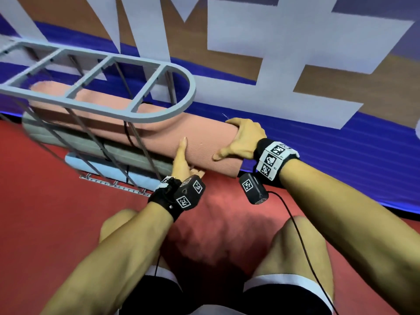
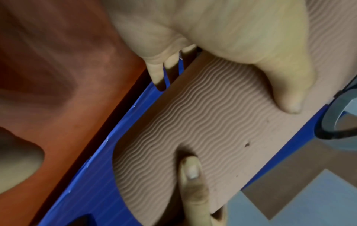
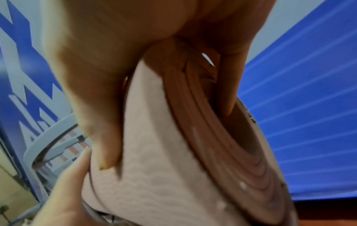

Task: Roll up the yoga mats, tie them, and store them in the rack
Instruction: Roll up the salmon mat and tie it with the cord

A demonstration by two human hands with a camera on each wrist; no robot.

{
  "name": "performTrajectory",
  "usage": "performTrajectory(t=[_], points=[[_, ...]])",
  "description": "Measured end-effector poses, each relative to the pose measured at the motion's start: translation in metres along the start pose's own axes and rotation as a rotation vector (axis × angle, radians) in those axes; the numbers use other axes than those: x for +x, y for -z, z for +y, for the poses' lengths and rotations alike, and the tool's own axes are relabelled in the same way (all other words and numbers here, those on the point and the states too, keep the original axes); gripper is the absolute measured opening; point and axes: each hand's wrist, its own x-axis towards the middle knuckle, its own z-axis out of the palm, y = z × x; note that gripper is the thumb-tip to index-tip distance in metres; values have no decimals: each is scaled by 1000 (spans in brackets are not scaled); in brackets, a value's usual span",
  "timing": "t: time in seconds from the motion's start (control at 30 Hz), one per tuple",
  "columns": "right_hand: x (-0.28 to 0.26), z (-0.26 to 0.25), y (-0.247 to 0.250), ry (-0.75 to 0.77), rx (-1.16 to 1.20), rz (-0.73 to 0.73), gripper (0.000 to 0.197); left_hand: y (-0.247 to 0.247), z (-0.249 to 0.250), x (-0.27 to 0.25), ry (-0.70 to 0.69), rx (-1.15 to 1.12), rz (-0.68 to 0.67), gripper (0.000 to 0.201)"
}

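Observation:
A rolled pink yoga mat [image 1: 159, 133] lies tilted, its far part inside the grey metal rack [image 1: 159, 115] and its near end sticking out to the right. My right hand [image 1: 243, 137] grips that near end, fingers over the top and thumb on the near side. In the right wrist view one finger reaches into the roll's spiral end [image 3: 222, 145]. My left hand [image 1: 185, 162] holds the roll from below, thumb [image 2: 191, 183] pressed flat on its ribbed surface [image 2: 203, 122]. A grey rolled mat [image 1: 141, 155] and a light blue one [image 1: 95, 165] lie stacked beneath it in the rack.
The rack stands on the red floor [image 1: 56, 212], against a blue padded wall [image 1: 341, 144] with grey and brown shapes. My bare knees [image 1: 295, 242] are close below the hands. A thin black cable [image 1: 295, 223] runs from the right wrist device across my right knee.

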Motion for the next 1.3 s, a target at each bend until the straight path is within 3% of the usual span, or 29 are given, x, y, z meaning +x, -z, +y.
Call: performTrajectory(t=[0.07, 0.17, 0.23, 0.3, 0.37, 0.53, 0.63, 0.73, 0.8, 0.87, 0.9, 1.07, 1.2, 1.3], points=[[11, -15, -10, -1, 49, 2, 113, 2, 12, -3, -36, 20, -23, 43], [25, -32, -28, -9, 141, 10, 108, 14, 21, 0, -48, 59, -45, 29], [32, -43, -41, -10, 182, 4, 105, 23, 28, 5, -3, 124, -22, 33], [38, -53, -52, -16, 229, 3, 103, 24, 32, 4, 139, 235, -32, 53], [43, -62, -59, 19, 279, -2, 108, 26, 36, 2, 244, 190, -86, 64], [39, -42, -64, 118, 461, 32, 107, 18, 33, -1, 252, -33, -108, 55], [28, -14, -74, 5, 553, 116, 113, 17, 29, 6, 235, -8, -34, 60], [22, -7, -83, -144, 670, -46, 91, 18, 27, 12, 205, 2, -2, 72], [23, -17, -88, -98, 786, -151, 60, 16, 33, 8, 134, 13, -17, 54], [25, -33, -90, -37, 895, -159, 30, 14, 39, 2, 57, 0, -20, 37], [26, -42, -90, -29, 931, -156, 24, 13, 43, 0, 38, -3, -29, 33], [31, -65, -108, -8, 878, -187, 29, 22, 57, -6, 18, 67, -82, 56], [34, -62, -111, -12, 866, -202, 25, 23, 62, -8, -13, 74, 6, 25], [34, -58, -105, 7, 804, -217, 24, 28, 61, -3, -26, 135, 12, 30]])
